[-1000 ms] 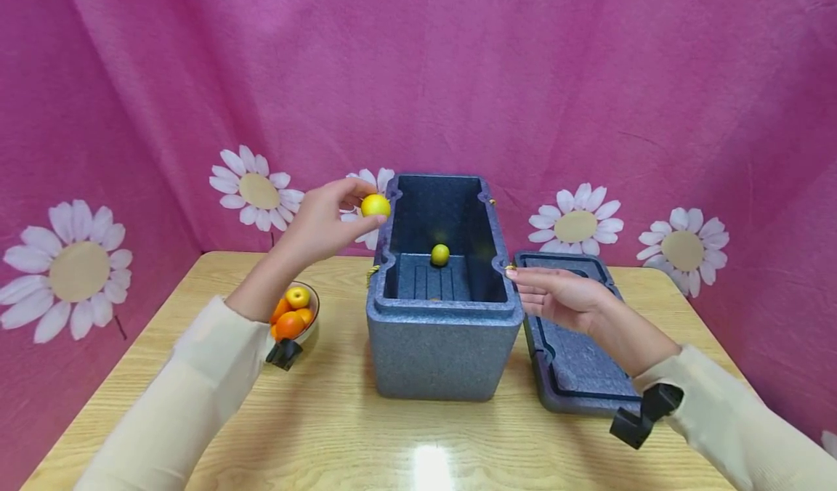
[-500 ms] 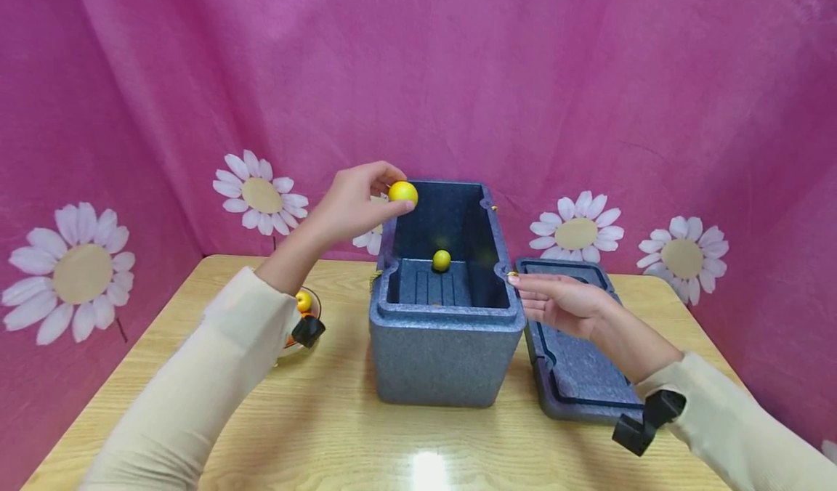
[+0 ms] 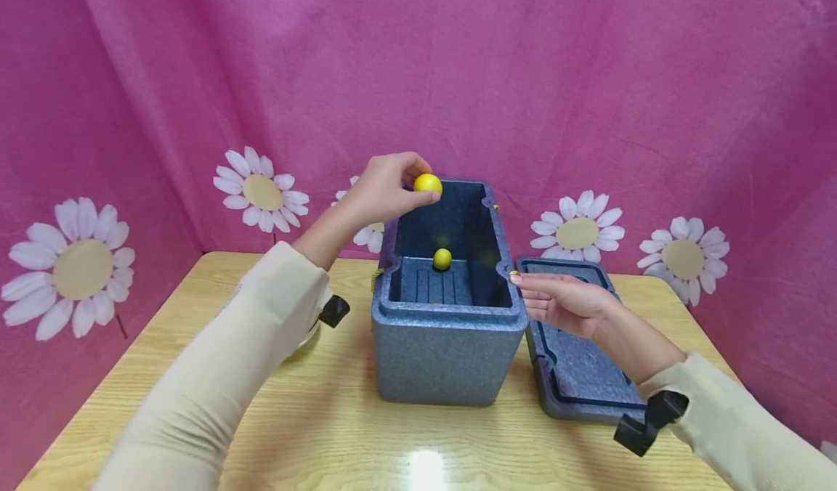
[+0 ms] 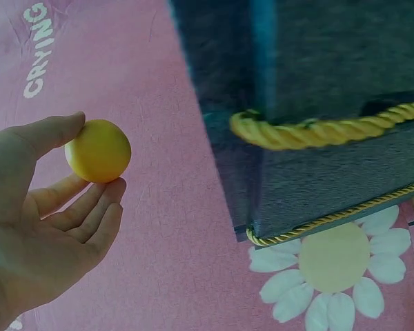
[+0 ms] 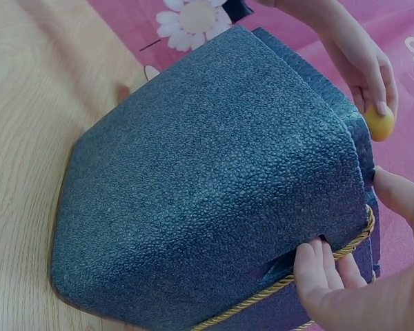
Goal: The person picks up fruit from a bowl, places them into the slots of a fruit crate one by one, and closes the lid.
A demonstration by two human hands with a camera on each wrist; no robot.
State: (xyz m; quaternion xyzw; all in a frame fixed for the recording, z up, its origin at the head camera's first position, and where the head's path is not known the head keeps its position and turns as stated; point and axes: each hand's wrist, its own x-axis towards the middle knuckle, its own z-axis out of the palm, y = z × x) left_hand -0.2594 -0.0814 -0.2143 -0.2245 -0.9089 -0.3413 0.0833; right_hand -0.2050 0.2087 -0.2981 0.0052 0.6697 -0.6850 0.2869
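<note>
My left hand (image 3: 391,186) pinches a round yellow fruit (image 3: 428,184) between thumb and fingertips. It hangs over the far left part of the deep grey foam box (image 3: 451,360). A second yellow fruit (image 3: 442,259) lies on the ribbed box floor. In the left wrist view the thumb presses the held fruit (image 4: 98,152) from above, fingers below. My right hand (image 3: 575,303) rests against the box's right side. Its thumb touches the rim and its fingertips press the wall beside the yellow rope (image 5: 262,293), as the right wrist view shows.
The grey box lid (image 3: 582,364) lies on the wooden table (image 3: 340,433) right of the box, partly beneath my right hand. A bowl (image 3: 306,343) on the left is mostly hidden behind my left sleeve. A pink flowered cloth (image 3: 510,77) hangs behind.
My left hand has carried the yellow fruit to the right and slightly up, from beside the left rim to over the box. The left sleeve now covers most of the fruit bowl.
</note>
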